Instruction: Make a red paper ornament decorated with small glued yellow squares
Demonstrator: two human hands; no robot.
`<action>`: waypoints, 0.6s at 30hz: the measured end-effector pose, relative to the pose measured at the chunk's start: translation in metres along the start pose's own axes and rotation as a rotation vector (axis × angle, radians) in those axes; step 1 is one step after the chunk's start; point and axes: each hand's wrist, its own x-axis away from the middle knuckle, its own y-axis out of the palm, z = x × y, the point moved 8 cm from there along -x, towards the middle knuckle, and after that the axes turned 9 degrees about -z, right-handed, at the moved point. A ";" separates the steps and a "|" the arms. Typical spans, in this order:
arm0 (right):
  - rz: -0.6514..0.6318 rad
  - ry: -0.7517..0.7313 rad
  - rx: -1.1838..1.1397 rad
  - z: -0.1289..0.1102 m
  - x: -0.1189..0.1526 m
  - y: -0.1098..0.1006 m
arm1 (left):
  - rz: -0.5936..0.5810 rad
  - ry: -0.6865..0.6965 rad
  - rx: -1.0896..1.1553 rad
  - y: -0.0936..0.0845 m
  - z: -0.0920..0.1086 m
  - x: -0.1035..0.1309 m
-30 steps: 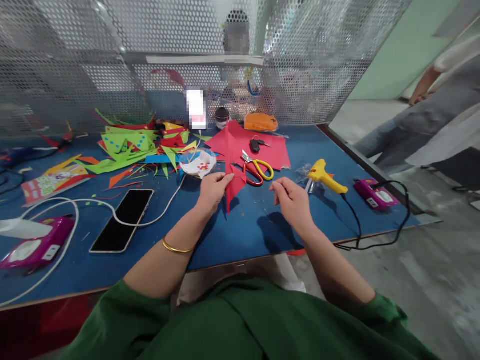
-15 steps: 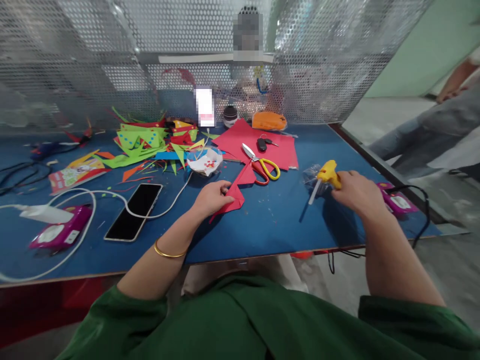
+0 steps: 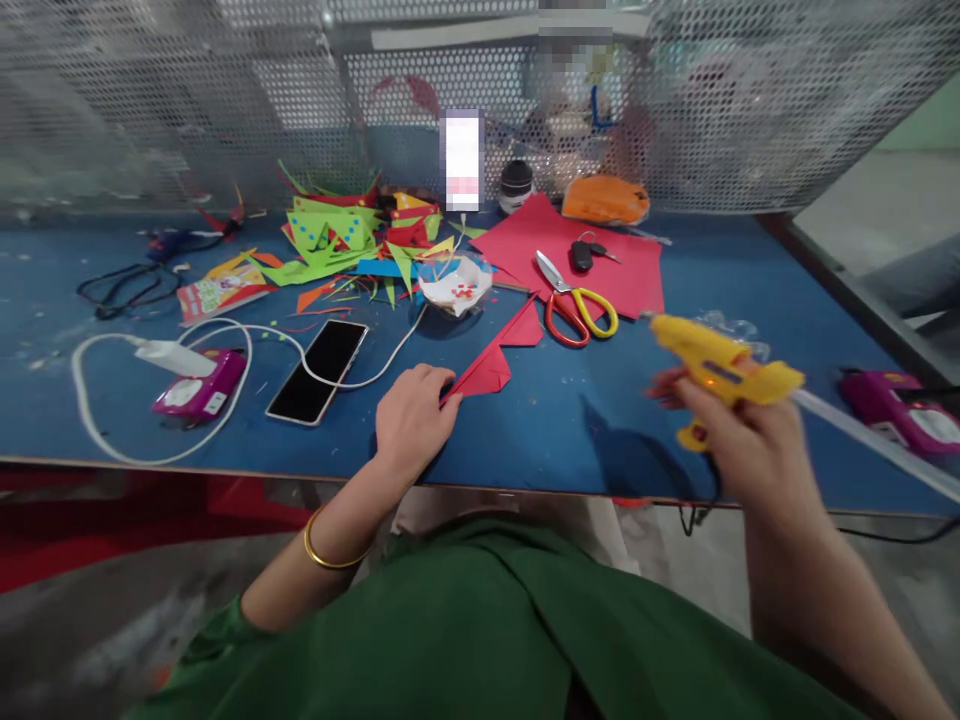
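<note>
My left hand (image 3: 414,418) pinches the near end of a folded red paper piece (image 3: 487,370) against the blue table. The piece has a pointed, notched outline, and its held tip is hidden by my fingers. In my right hand (image 3: 757,450) is a yellow hot glue gun (image 3: 724,362), raised above the table with its nozzle pointing left. A long clear glue stick (image 3: 874,435) sticks out of its back. Scissors (image 3: 581,305) with one red and one yellow handle lie beyond the paper piece, touching a red sheet (image 3: 517,240).
A black phone (image 3: 319,370) and a white cable lie left of my left hand. Purple power strips (image 3: 202,385) sit at both sides. A small bowl (image 3: 454,290), green paper masks (image 3: 330,228), car keys (image 3: 583,256) and an orange packet (image 3: 606,200) stand farther back.
My right hand has lifted the glue gun off the table and turned its nozzle to the left. My left hand still holds the red paper piece, now nearer its end. The view has shifted.
</note>
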 end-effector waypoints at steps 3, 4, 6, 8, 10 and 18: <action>-0.293 0.044 -0.263 -0.020 0.018 0.075 | 0.028 0.000 0.005 -0.001 -0.002 0.005; -0.365 0.048 -0.281 -0.025 0.023 0.095 | 0.039 0.003 0.019 -0.002 -0.004 0.006; -0.455 0.051 -0.279 -0.031 0.028 0.125 | 0.059 0.006 0.060 -0.002 -0.007 0.006; -0.500 0.080 -0.248 -0.030 0.030 0.143 | 0.071 0.013 0.111 -0.002 -0.011 0.007; -0.523 0.114 -0.215 -0.027 0.031 0.154 | 0.080 0.020 0.161 -0.001 -0.015 0.008; -0.558 -0.106 -0.054 -0.042 0.031 0.177 | 0.100 -0.043 0.190 0.001 -0.024 0.010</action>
